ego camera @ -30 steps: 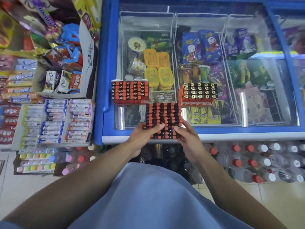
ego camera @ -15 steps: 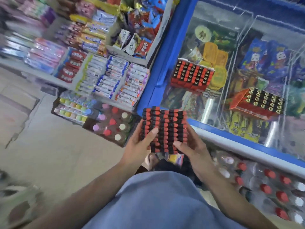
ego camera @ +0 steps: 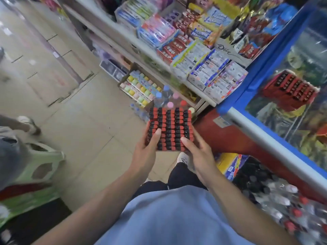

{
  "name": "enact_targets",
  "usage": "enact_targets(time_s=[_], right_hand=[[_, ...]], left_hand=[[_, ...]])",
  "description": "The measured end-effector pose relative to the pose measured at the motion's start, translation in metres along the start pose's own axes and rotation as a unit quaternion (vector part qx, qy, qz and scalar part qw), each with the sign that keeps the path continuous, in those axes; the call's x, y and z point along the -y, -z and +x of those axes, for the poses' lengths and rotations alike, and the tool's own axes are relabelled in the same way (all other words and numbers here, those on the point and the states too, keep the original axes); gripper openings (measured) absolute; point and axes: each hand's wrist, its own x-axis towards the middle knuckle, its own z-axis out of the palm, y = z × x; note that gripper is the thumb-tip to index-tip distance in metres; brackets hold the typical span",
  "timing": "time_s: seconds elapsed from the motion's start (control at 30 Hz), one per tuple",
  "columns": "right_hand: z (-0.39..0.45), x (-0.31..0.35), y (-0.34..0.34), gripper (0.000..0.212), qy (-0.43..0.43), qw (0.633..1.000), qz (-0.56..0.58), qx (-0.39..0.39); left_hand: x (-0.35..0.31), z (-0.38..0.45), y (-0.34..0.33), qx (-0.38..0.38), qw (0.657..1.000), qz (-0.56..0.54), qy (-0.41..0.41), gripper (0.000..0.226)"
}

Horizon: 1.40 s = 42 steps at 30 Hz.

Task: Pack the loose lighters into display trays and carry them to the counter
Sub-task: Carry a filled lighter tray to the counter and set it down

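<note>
Head view: both hands, left hand (ego camera: 144,152), right hand (ego camera: 198,156), grip lighter tray (ego camera: 169,129).

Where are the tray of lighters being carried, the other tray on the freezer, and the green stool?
carried tray (ego camera: 170,128): head view, top rows of lighters.
tray on the freezer (ego camera: 292,89): head view, its top.
green stool (ego camera: 40,167): head view, seat.

Small shop, snack shelves (ego camera: 177,41), glass-topped freezer (ego camera: 265,89), bottled drinks (ego camera: 283,206) on floor

Snack shelf (ego camera: 177,55), freezer (ego camera: 261,121) (blue rim), stool (ego camera: 40,167).
</note>
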Motion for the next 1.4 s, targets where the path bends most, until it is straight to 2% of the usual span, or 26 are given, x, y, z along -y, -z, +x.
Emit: enact_targets(time_s=[0.27,0.4,0.57,0.83,1.1,1.23,1.33,1.4], right_hand=[[0.043,0.009,-0.1,0.048,0.015,0.998,-0.068,-0.005],[0.088,0.02,-0.148,0.048,0.008,0.999,-0.046,-0.015],[0.153,0.042,-0.212,0.033,0.001,1.0,-0.001,-0.018],[0.244,0.097,-0.306,0.032,0.013,1.0,-0.009,-0.026],[0.332,0.128,-0.415,0.035,0.048,0.996,-0.014,-0.07],[0.374,0.143,-0.479,0.052,0.058,0.992,-0.007,-0.11],[0.408,0.153,-0.525,0.058,0.06,0.99,0.007,-0.125],[0.432,0.162,-0.552,0.052,0.061,0.99,0.015,-0.126]], left_hand=[[-0.029,0.04,0.078,-0.045,0.998,-0.049,-0.015,0.039],[-0.057,0.08,0.115,-0.077,0.994,-0.077,-0.013,0.033],[-0.098,0.146,0.159,-0.119,0.989,-0.083,-0.006,0.032],[-0.174,0.247,0.222,-0.141,0.987,-0.071,-0.006,0.037],[-0.248,0.357,0.314,-0.074,0.996,-0.058,-0.012,0.039],[-0.285,0.415,0.368,-0.029,0.998,-0.05,-0.005,0.034],[-0.313,0.458,0.403,-0.017,0.999,-0.042,-0.006,0.039],[-0.33,0.489,0.423,-0.019,0.999,-0.037,-0.009,0.046]])
